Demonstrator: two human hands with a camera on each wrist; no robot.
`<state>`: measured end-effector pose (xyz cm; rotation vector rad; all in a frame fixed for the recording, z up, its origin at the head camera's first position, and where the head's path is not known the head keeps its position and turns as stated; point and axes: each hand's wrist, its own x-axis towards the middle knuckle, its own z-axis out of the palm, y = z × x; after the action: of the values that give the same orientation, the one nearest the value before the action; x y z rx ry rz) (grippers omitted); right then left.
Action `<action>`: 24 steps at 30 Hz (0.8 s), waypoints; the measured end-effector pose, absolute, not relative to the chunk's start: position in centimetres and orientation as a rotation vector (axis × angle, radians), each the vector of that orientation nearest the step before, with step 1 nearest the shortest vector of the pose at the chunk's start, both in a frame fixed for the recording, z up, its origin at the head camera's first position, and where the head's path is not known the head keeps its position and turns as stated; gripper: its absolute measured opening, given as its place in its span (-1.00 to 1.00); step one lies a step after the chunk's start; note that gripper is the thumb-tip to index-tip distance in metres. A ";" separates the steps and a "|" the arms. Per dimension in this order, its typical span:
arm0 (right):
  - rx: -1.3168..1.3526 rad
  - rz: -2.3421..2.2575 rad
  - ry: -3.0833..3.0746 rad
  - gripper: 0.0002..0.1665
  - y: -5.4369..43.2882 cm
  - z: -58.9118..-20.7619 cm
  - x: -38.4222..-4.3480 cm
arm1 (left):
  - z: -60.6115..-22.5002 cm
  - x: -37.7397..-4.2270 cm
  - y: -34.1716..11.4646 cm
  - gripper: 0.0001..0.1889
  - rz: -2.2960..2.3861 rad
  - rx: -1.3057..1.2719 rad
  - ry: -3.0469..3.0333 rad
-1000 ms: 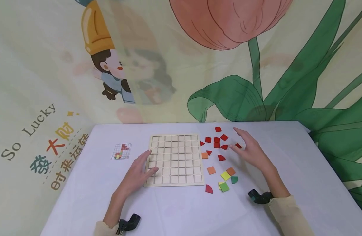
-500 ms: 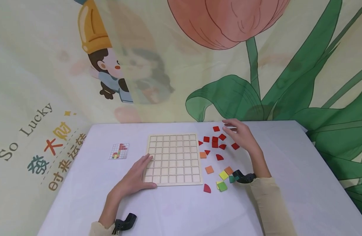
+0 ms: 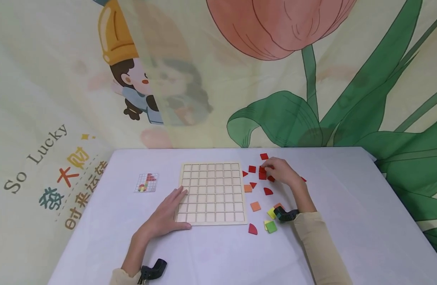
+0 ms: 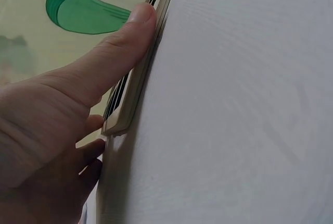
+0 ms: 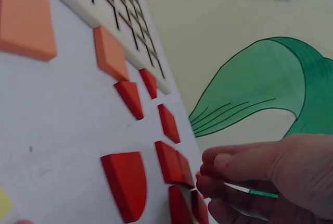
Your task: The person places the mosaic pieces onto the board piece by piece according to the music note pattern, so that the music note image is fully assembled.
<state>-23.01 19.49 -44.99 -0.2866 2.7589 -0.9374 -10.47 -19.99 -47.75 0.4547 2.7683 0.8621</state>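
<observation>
My left hand [image 3: 165, 215] rests at the near left corner of the wooden grid board [image 3: 218, 223]. Its fingers lie along the left edge, and its straight thumb [image 4: 117, 52] presses the near edge. To the right of the board, my right hand [image 3: 281, 171] is over a cluster of red tiles [image 3: 262, 175]. In the right wrist view, thumb and fingers of that hand [image 5: 270, 177] pinch what looks like a dark red tile [image 5: 209, 171], mostly hidden. A red quarter-circle tile [image 5: 126, 182] lies close by.
Orange [image 3: 255, 206], yellow [image 3: 271, 213] and green [image 3: 271, 227] tiles lie nearer the front, with a red quarter-circle [image 3: 252, 229]. Left of the board is a small pattern card [image 3: 146, 183]. A printed cloth [image 3: 190, 79] hangs behind the white table [image 3: 211, 257].
My right hand has come in over the red tiles and its fingers have closed together. The left thumb has slid off the grid onto the board's near edge. One red tile now lies farther right.
</observation>
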 end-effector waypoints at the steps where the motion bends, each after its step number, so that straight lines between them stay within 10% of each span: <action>1: -0.288 -0.906 2.755 -0.67 19.6 -45.1 -23.1 | -47.8 -10.5 -19.9 0.19 0.866 0.456 2.768; 24: -0.184 -0.838 2.815 -0.78 18.8 -46.0 -23.3 | -47.9 -10.3 -19.9 0.22 0.866 0.415 2.755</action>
<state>-23.31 18.77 -45.95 -0.1837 2.8154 -0.8384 -10.25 -19.92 -47.88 0.4150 2.7554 0.8662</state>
